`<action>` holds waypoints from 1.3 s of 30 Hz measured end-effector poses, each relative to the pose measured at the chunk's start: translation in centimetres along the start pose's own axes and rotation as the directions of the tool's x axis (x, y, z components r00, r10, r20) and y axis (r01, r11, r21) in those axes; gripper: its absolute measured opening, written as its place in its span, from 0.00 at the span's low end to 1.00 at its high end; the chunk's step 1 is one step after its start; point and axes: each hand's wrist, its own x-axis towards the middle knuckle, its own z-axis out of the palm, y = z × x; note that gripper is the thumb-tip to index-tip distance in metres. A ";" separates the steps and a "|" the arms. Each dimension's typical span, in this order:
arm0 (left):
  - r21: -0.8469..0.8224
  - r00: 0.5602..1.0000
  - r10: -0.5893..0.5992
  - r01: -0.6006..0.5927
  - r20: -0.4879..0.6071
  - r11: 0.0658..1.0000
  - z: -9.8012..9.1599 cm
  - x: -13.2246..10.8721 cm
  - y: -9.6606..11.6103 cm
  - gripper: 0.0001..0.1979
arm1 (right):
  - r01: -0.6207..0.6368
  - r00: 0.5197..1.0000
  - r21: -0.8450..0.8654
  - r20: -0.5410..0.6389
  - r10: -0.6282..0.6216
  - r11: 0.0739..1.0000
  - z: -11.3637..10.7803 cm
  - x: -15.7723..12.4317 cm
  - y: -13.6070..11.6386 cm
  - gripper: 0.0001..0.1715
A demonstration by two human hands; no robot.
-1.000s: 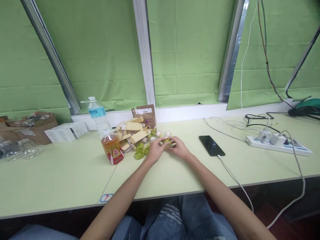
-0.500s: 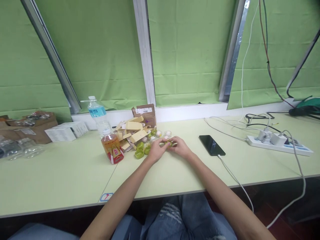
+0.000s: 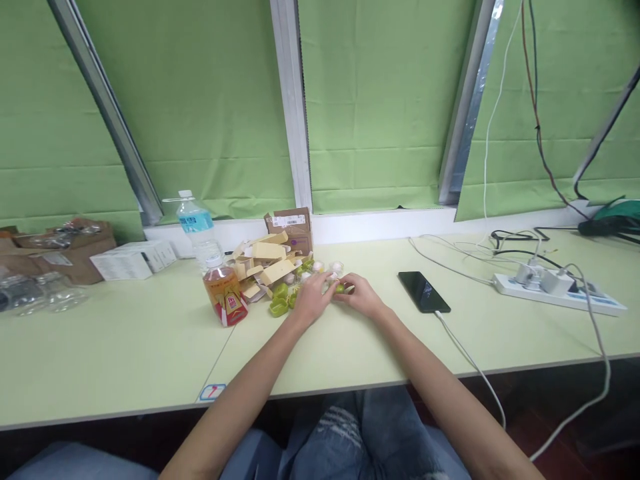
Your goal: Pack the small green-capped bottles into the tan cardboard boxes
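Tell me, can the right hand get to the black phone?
Probably yes: nothing seems to stand between the right hand and the black phone, though that hand holds a small green piece.

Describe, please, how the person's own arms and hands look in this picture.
The left hand and right hand are ungloved. The left forearm and right forearm taper toward the hands, with no sleeve, watch, bracelet, marking or cable showing. Rings cannot be ruled out at this size.
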 end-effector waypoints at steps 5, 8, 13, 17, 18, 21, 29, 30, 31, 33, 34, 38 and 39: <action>0.368 0.975 0.057 0.027 -0.215 0.930 -3.0 1.1 -1.7 0.16 | -0.031 0.997 -0.196 -0.076 0.017 0.980 -0.6 -0.1 0.1 0.17; 0.548 0.974 -0.061 0.175 -0.219 0.818 -4.6 1.2 -3.4 0.20 | -0.060 0.993 -0.219 -0.108 0.037 0.974 -0.8 -0.2 0.4 0.19; 0.635 0.960 -0.200 0.278 -0.194 0.720 -5.3 0.9 -4.5 0.21 | -0.055 0.993 -0.186 -0.115 0.034 0.981 -0.7 -0.2 0.9 0.20; 0.654 0.957 -0.235 0.288 -0.171 0.700 -5.1 1.1 -4.2 0.20 | -0.057 0.993 -0.169 -0.112 0.038 0.984 -0.6 -0.2 1.0 0.20; 0.657 0.957 -0.233 0.288 -0.172 0.697 -5.1 1.1 -4.2 0.21 | -0.056 0.993 -0.167 -0.112 0.037 0.984 -0.7 -0.2 1.0 0.20; 0.650 0.956 -0.226 0.292 -0.186 0.702 -5.0 1.0 -4.4 0.21 | -0.048 0.993 -0.161 -0.113 0.030 0.986 -0.7 -0.2 0.8 0.20; 0.555 0.965 -0.116 0.231 -0.234 0.799 -5.3 0.9 -5.1 0.20 | -0.061 0.993 -0.157 -0.108 0.045 0.986 -0.7 -0.2 0.6 0.20; 0.523 0.964 -0.077 0.205 -0.255 0.828 -5.4 1.0 -4.9 0.19 | -0.059 0.994 -0.167 -0.104 0.042 0.984 -0.7 -0.2 0.6 0.20; 0.480 0.959 -0.033 0.170 -0.282 0.861 -5.4 1.1 -4.6 0.19 | -0.060 0.994 -0.185 -0.101 0.041 0.981 -0.7 -0.2 0.5 0.20; 0.353 0.934 0.047 0.088 -0.355 0.932 -5.3 1.3 -3.8 0.20 | -0.067 0.994 -0.239 -0.098 0.045 0.969 -0.7 -0.3 0.2 0.19; 0.268 0.916 0.066 0.047 -0.396 0.962 -5.2 1.4 -3.2 0.21 | -0.070 0.994 -0.272 -0.100 0.044 0.960 -0.7 -0.4 -0.1 0.18; -0.204 0.863 -0.107 0.005 -0.493 0.979 -3.9 1.6 -1.0 0.28 | 0.042 0.982 -0.328 -0.158 -0.099 0.944 -1.0 -0.7 -1.8 0.19; -0.335 0.862 -0.184 0.017 -0.473 0.942 -3.5 1.7 -0.5 0.28 | 0.095 0.970 -0.299 -0.186 -0.156 0.949 -1.0 -0.8 -2.3 0.20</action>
